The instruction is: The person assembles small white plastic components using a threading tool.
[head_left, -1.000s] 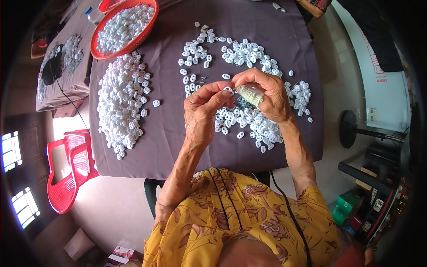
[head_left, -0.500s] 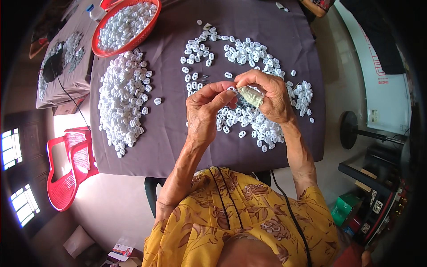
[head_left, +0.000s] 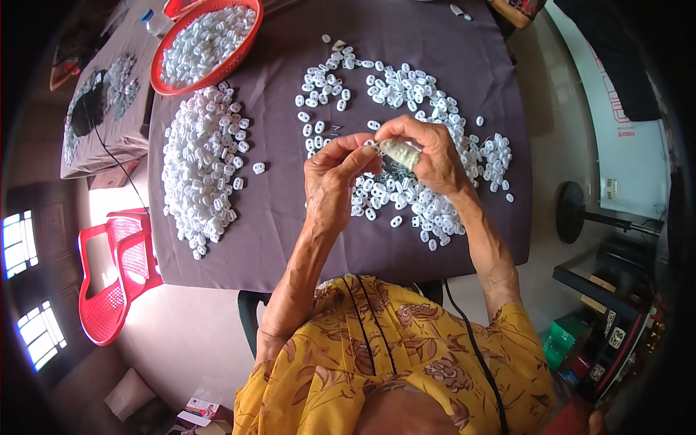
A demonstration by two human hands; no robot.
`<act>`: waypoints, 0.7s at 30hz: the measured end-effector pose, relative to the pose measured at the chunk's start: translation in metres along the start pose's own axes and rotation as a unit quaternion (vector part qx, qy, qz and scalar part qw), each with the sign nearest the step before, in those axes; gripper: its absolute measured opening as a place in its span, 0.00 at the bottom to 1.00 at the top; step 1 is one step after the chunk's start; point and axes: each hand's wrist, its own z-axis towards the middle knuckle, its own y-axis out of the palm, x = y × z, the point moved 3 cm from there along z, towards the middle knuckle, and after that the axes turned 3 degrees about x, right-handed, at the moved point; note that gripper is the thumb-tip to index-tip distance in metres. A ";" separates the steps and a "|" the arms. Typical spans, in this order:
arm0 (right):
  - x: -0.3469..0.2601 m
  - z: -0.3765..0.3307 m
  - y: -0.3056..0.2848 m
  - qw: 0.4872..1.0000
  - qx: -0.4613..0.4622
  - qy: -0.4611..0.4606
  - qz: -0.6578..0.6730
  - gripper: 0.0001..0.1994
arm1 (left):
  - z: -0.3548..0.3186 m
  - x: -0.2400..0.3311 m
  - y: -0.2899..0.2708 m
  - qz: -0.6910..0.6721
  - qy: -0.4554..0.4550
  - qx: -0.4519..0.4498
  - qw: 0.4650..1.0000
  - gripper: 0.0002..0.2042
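Easily, the tiny white piece pinched between left hand and right hand, which also clutches a pale wad, could slip into the loose white pieces below.

Over the last second both hands drift slightly right above the table: the left hand closes its fingertips toward the right hand, whose pale bandaged finger appears to tilt further toward them.

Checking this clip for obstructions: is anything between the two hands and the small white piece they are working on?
Nothing visible. The left hand and right hand meet at the small white piece above the table, fingertips pinching it directly.
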 end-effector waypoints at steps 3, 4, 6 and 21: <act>0.014 0.009 -0.013 0.990 0.051 0.064 0.111 0.10 | 0.008 0.002 -0.010 -0.022 0.024 0.013 0.999 0.07; 0.022 0.012 -0.020 0.993 0.067 0.074 0.065 0.09 | 0.010 0.006 -0.013 -0.031 0.026 0.015 0.999 0.07; 0.045 0.015 -0.025 0.991 0.107 0.073 -0.016 0.07 | 0.012 0.013 -0.017 -0.039 0.029 0.013 0.999 0.07; 0.086 0.025 0.027 0.963 -0.030 0.011 -0.268 0.06 | 0.015 0.008 -0.023 -0.039 0.020 0.004 0.999 0.05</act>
